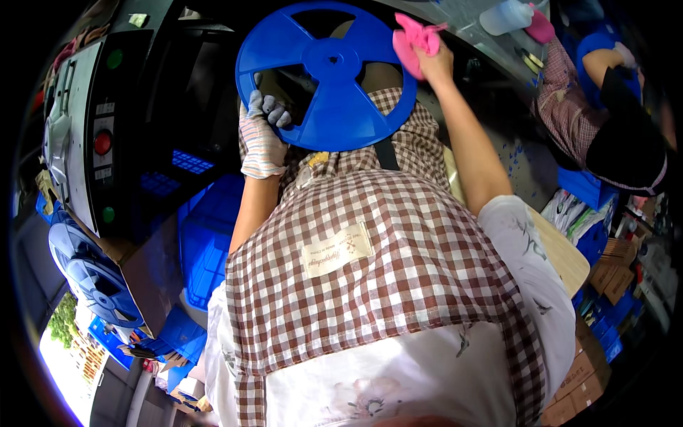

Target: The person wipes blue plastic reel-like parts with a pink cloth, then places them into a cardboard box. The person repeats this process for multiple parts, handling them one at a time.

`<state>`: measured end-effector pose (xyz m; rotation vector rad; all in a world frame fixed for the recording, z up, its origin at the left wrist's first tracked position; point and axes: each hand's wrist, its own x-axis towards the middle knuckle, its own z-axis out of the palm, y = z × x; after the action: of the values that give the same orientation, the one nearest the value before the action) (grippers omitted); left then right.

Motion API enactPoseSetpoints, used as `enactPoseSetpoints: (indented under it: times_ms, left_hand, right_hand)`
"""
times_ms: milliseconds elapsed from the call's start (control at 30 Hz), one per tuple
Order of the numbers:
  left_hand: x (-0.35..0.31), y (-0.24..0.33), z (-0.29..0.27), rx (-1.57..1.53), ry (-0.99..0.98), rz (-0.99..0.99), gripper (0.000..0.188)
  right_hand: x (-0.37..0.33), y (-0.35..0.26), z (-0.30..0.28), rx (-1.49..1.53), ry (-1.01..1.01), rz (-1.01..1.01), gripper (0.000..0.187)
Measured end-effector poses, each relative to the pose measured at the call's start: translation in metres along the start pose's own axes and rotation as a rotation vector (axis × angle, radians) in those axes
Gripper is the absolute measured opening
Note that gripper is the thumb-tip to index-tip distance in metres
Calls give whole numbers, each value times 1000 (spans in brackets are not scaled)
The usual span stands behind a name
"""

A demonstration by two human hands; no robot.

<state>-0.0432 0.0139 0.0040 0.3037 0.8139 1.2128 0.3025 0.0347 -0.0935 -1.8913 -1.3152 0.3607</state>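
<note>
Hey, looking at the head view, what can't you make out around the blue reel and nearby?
All in the head view:
- Blue reel: far side hidden by its front face.
- Right hand: fingertips hidden by the pink cloth.
- Co-worker: partly cut off by the dark right rim.

Reel (331, 107): plastic, smooth, with a soft satin sheen. Left glove (263, 151): knitted cloth, ribbed; grey fingertips (282, 118) matt, rubbery-looking. Rag (411, 47), just right of the reel: creased cloth, matt. Apron (384, 292): woven cloth, matt; sewn label (338, 250) also cloth, smoother. Tub (206, 245), left: smooth plastic, glossy. Button (103, 143), far left: glossy plastic. Bottle (505, 17), far right: translucent plastic. Board (562, 252), right: smooth, wood-like. Boxes (580, 377), near right: matt cardboard.
</note>
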Motion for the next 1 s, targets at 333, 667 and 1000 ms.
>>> enactPoseSetpoints:
  times_ms: [333,667,1000]
  left_hand:
    - [2,-20,-13,59,220,-25,36]
    - [-1,-19,-16,-184,363,-212,39]
    - [18,2,-42,-276,167,-313,30]
  right_hand:
    - [-96,-160,4,184,-349,-675,38]
    - [-52,-178,57,149,-281,-638,39]
    - [-101,-178,17,198,-703,-749,46]
